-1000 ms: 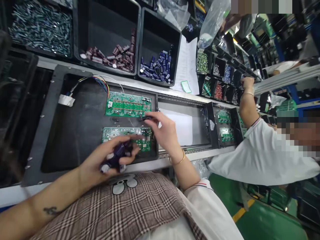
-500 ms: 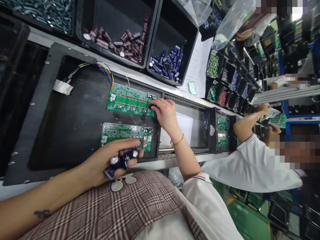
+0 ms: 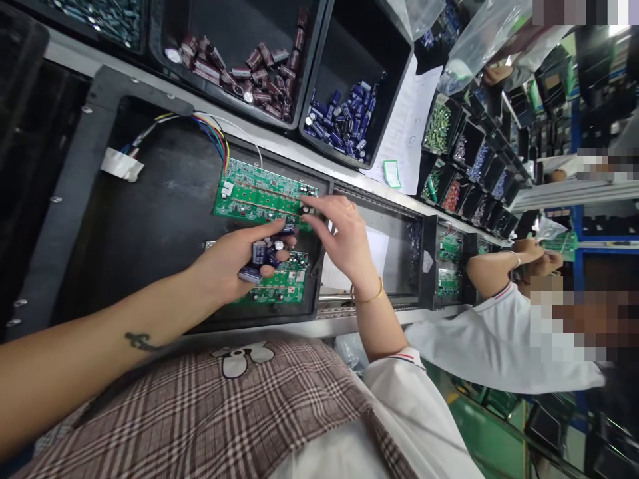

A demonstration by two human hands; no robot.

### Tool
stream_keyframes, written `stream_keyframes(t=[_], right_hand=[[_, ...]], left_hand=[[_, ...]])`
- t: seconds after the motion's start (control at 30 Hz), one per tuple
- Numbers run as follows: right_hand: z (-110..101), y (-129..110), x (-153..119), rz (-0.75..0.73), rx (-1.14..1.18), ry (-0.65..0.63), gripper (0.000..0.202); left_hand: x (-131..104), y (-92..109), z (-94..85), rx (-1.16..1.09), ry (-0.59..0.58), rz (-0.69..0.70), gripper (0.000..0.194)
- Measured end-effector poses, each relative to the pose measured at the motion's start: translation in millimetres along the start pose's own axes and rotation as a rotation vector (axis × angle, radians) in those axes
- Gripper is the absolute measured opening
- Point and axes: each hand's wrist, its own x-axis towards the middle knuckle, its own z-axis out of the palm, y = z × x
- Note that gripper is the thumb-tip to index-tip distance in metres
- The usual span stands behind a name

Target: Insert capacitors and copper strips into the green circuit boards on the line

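Observation:
My left hand [image 3: 239, 256] is curled around several dark blue capacitors [image 3: 262, 256], above the lower green circuit board [image 3: 294, 283], which it partly covers. At the right end of the upper green circuit board [image 3: 254, 193] is my right hand [image 3: 344, 233], its thumb and forefinger apart. A dark capacitor [image 3: 305, 210] stands on the board between those fingertips, not visibly gripped. Coloured wires [image 3: 215, 136] run to the upper board's left end. Both boards lie in a black tray [image 3: 164, 233].
Behind the tray are a bin of brown capacitors [image 3: 304, 73] and a bin of blue capacitors [image 3: 372, 143]. Papers [image 3: 414, 126] lie beside them. At the right, a co-worker's white sleeve [image 3: 494, 332] and hands show near small parts bins [image 3: 442, 150].
My left hand has moved up and right with the blue capacitors, closer to the upper board. My right thumb and forefinger have spread from the dark capacitor at the board's right end.

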Motion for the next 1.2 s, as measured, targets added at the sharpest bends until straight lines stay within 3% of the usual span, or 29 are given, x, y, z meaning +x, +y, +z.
stream_keyframes(t=[0.2, 0.3, 0.4, 0.57, 0.77, 1.07, 1.2], right_hand=[[-7.5, -30.4, -21.0, 0.162, 0.113, 0.004, 0.013], [-0.9, -22.9, -24.3, 0.199, 0.102, -0.016, 0.012], [10.8, -8.9, -22.0, 0.232, -0.072, 0.030, 0.011], [23.9, 3.1, -14.8, 0.212, -0.145, -0.012, 0.015], [20.2, 1.8, -13.1, 0.151, -0.159, -0.021, 0.015], [25.6, 3.4, -12.6, 0.051, -0.204, -0.085, 0.021], [19.6, -4.8, -18.5, 0.128, -0.148, 0.004, 0.018]], left_hand=[[0.9, -10.3, 6.7, 0.054, -0.058, 0.035, 0.011], [3.4, -13.0, 5.4, 0.044, -0.028, -0.028, 0.011], [6.0, -14.2, 1.3, 0.041, -0.005, -0.070, 0.012], [5.8, -13.5, -2.4, 0.111, 0.017, -0.075, 0.007], [2.3, -11.5, -3.1, 0.163, -0.006, -0.019, 0.003], [5.5, -11.1, -3.5, 0.115, 0.028, -0.035, 0.015], [7.0, -13.1, -4.5, 0.117, 0.035, -0.037, 0.020]])
